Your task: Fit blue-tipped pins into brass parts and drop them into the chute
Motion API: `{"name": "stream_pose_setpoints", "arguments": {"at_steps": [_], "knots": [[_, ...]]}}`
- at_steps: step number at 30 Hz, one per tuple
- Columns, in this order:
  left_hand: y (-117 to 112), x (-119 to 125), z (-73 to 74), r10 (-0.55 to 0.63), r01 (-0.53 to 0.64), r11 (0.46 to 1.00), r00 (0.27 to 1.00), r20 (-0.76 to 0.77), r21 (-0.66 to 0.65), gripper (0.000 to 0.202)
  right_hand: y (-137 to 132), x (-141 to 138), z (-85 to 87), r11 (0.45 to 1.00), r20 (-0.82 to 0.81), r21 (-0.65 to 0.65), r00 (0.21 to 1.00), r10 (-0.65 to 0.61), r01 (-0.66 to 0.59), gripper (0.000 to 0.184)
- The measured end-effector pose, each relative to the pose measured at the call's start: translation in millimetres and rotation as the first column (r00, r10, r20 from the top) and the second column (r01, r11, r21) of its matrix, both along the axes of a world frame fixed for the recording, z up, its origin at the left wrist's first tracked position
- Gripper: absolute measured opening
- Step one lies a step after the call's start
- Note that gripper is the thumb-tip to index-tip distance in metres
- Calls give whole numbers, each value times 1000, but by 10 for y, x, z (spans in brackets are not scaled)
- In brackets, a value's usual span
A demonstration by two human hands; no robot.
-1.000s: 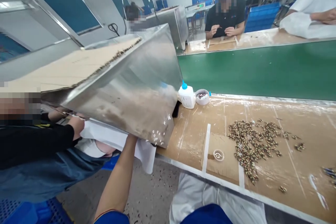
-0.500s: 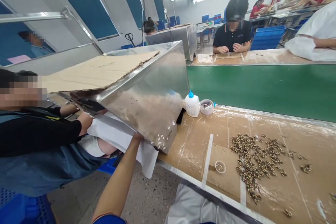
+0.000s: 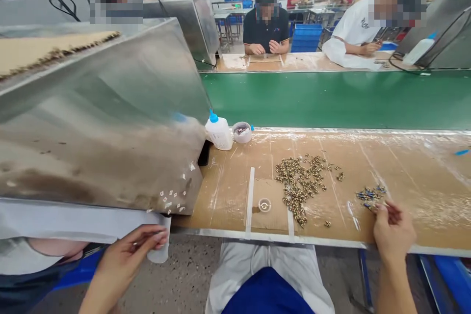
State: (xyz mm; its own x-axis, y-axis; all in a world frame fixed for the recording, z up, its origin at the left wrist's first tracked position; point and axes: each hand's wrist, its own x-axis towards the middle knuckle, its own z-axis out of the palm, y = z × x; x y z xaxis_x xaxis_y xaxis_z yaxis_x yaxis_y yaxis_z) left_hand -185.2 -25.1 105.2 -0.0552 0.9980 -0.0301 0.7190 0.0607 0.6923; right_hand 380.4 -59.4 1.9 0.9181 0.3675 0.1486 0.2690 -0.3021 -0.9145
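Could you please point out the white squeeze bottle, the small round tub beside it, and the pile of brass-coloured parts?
White squeeze bottle (image 3: 220,135): head view, on its body.
Small round tub (image 3: 242,138): head view, on its front wall.
Pile of brass-coloured parts (image 3: 297,181): head view, at its middle.

Mfg workshop, green conveyor (image 3: 331,100), workers (image 3: 265,24) at benches (image 3: 423,216)

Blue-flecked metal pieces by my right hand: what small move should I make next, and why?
Probably pick one from the blue-flecked metal pieces with your right hand. Its fingers sit at the edge of that small cluster, which lies apart from the larger gold-coloured pile.
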Motion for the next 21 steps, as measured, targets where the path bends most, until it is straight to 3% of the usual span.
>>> {"name": "stream_pose_setpoints", "arguments": {"at_steps": [3,5,8,13,18,21], "knots": [[68,421,-49,-262,292,945,945,196,-144,19,-36,-14,-15,1000,41,-4,999,16,-16,51],[230,701,-170,-332,361,925,919,211,-118,19,-50,-22,0,1000,63,-20,998,18,-17,44],[578,1045,-416,-280,296,949,948,150,-103,12,-56,-36,48,996,89,-84,995,34,-26,32],[1205,1432,-681,-33,32,999,999,33,29,10,-57,-75,114,986,116,-161,991,66,-47,23],[1633,1494,-820,190,-187,972,982,-9,140,10,-60,-123,153,985,179,-166,981,68,-38,20],[1809,1445,-853,215,-210,964,976,-17,164,11,-56,-128,163,988,184,-152,981,60,-32,20]]}}
